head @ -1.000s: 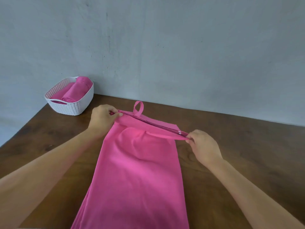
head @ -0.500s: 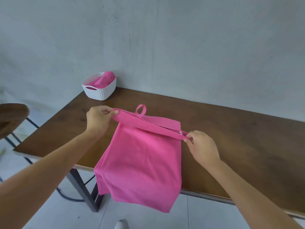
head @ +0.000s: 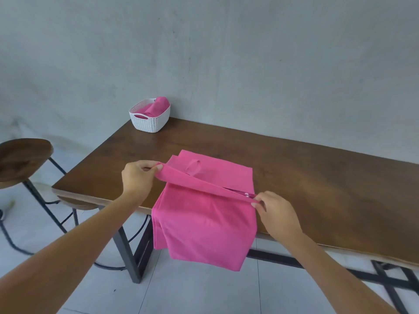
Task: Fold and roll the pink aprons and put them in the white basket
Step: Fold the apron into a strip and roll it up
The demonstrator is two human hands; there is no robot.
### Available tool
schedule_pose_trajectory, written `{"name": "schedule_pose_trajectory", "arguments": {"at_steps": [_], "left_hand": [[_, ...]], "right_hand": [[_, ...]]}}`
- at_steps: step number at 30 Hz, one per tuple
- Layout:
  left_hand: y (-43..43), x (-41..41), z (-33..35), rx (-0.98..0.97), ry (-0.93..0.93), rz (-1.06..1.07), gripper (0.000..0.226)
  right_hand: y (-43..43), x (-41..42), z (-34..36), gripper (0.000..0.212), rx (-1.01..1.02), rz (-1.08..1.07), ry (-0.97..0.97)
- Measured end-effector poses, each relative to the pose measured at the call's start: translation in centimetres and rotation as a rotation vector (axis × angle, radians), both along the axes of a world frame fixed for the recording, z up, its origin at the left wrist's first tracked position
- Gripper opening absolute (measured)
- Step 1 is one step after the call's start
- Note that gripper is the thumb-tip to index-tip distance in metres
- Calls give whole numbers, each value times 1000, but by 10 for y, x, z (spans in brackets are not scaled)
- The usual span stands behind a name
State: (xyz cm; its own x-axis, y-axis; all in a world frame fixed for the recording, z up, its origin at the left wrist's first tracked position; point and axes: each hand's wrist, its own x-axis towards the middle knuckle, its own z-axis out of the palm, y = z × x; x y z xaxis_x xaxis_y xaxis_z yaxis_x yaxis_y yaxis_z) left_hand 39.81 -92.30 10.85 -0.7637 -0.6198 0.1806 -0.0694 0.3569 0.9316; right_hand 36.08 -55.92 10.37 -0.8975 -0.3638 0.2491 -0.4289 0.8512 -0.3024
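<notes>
Pinching the pink apron (head: 204, 220) with left hand (head: 138, 175) and right hand (head: 275, 214); I'd keep that edge taut and corners matched before folding.

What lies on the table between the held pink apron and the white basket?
Nothing: the head view shows only bare table between the pink apron and the white basket.

Bare forearms (head: 68, 257) end in a bare left hand (head: 138, 177) and right hand (head: 277, 214).

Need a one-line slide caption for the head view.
Left hand and right hand stretch the pink apron by its folded edge over the table; white basket at far corner.
</notes>
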Motion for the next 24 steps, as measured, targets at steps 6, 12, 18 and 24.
{"name": "schedule_pose_trajectory", "arguments": {"at_steps": [6, 12, 18, 24], "left_hand": [[-24, 36, -4, 185, 80, -129, 14], [-48, 81, -4, 309, 128, -239, 15], [-68, 124, -6, 349, 112, -333, 16], [-94, 156, -10, 323, 96, -400, 15]], "right_hand": [[-18, 44, -7, 7, 10, -116, -30], [-45, 106, -23, 6, -71, -183, -40], [-59, 167, -39, 7, -96, -265, -39], [-74, 212, -29, 9, -46, -290, -12]]}}
